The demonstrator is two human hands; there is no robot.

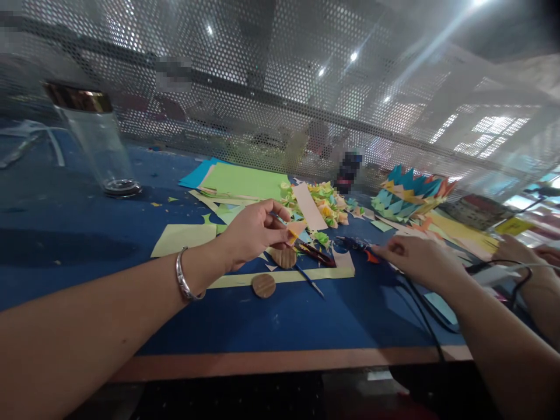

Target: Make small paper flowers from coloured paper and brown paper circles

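My left hand (256,230) pinches a small folded yellow and orange paper piece (296,232) between thumb and fingertips, above the scraps. My right hand (417,261) has its fingers closed at the rear of a dark glue gun (355,244) with an orange part. Its grip there is partly hidden. Below my left hand lie two round wooden discs, one of them the nearer disc (263,286). Dark-handled scissors (315,255) and a thin blue stick with a pointed tip (311,283) rest beside them. A long pale yellow paper strip (236,281) runs underneath.
Green paper sheets (249,179) and a pile of crumpled yellow-green paper bits (328,201) lie behind. A zigzag paper crown (409,195) stands back right. A glass bottle (98,146) is at left. Black cord (422,318) crosses the front edge. Another person's hand (518,254) is far right.
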